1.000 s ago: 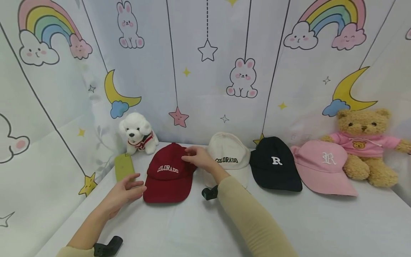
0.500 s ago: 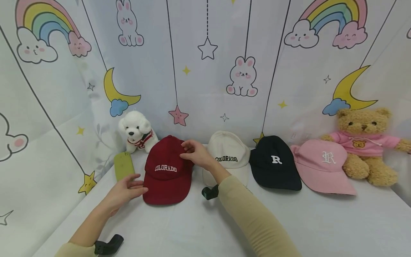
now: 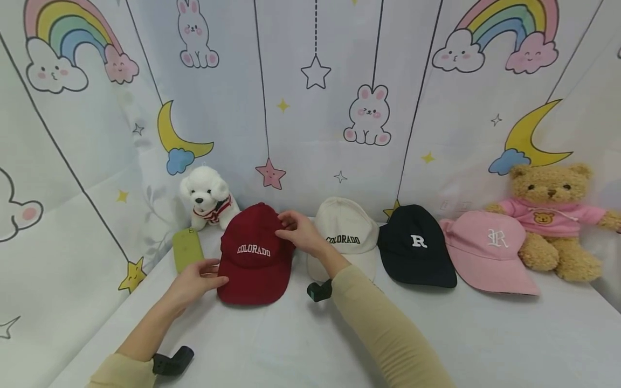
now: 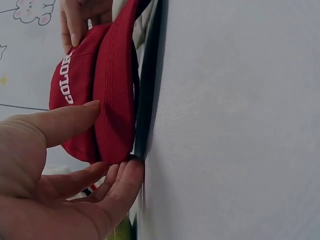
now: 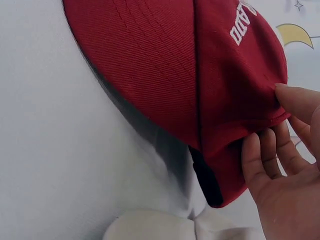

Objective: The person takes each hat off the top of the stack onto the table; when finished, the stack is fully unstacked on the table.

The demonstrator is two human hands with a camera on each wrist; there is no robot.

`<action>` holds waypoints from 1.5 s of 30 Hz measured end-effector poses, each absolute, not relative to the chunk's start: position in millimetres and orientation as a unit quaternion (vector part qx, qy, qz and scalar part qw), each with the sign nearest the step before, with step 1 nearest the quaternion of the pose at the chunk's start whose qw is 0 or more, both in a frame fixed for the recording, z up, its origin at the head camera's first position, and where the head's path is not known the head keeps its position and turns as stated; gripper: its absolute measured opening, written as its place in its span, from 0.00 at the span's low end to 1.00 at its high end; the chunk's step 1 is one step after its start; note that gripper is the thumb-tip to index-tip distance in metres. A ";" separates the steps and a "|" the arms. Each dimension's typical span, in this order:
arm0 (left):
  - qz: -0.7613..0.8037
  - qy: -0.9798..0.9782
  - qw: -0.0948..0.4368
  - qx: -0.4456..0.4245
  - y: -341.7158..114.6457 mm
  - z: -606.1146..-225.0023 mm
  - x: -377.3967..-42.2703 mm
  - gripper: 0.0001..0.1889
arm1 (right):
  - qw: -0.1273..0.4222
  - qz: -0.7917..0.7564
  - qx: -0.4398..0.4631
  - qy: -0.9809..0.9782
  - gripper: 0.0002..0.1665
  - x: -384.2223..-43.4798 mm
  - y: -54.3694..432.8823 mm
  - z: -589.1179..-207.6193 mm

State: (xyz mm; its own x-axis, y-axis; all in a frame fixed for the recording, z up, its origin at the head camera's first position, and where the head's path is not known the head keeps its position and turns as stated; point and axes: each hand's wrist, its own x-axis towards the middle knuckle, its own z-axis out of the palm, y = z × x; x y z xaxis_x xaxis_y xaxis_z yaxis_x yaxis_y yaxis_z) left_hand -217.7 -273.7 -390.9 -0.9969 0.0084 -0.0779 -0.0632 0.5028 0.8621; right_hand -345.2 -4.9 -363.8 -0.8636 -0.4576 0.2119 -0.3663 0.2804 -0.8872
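A red baseball cap [image 3: 254, 256] lettered COLORADO stands brim-forward on the white table, at the left end of a row of caps. My right hand [image 3: 303, 234] pinches its right side; in the right wrist view the thumb [image 5: 295, 100] lies on the crown and the other fingers curl at the cap's edge. On the opposite side my left hand [image 3: 194, 283] holds the brim's left end. The left wrist view has that thumb [image 4: 75, 120] over the brim and the fingertips at its edge. A cream cap [image 3: 342, 231] is partly hidden behind my right hand.
Farther right lie a black cap [image 3: 412, 248] and a pink cap [image 3: 490, 253], with a teddy bear [image 3: 545, 215] behind. A white plush dog [image 3: 208, 196] and a yellow-green phone-shaped object [image 3: 186, 250] are at the left. A patterned curtain [image 3: 315, 134] backs the table.
My left hand has moved right, from beside the red cap onto its brim. The cap has risen and tilted slightly at the crown, then shifted a little right, with my right hand at its side throughout.
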 end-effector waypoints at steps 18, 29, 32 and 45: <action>0.550 0.834 0.043 -0.007 -263.5 -388.6 -236.9 0.36 | 0.075 -0.546 -0.243 0.799 0.23 -358.4 6.6 -355.8; 0.550 0.833 0.050 -0.017 -254.9 -386.4 -252.8 0.36 | 0.085 -0.551 -0.231 0.798 0.27 -371.0 12.5 -356.7; 0.553 0.832 0.051 -0.010 -254.7 -387.9 -258.4 0.36 | 0.085 -0.548 -0.229 0.800 0.27 -374.9 13.9 -357.4; 0.543 0.838 0.054 -0.021 -252.0 -387.1 -274.9 0.33 | 0.091 -0.523 -0.225 0.817 0.30 -378.8 11.9 -354.8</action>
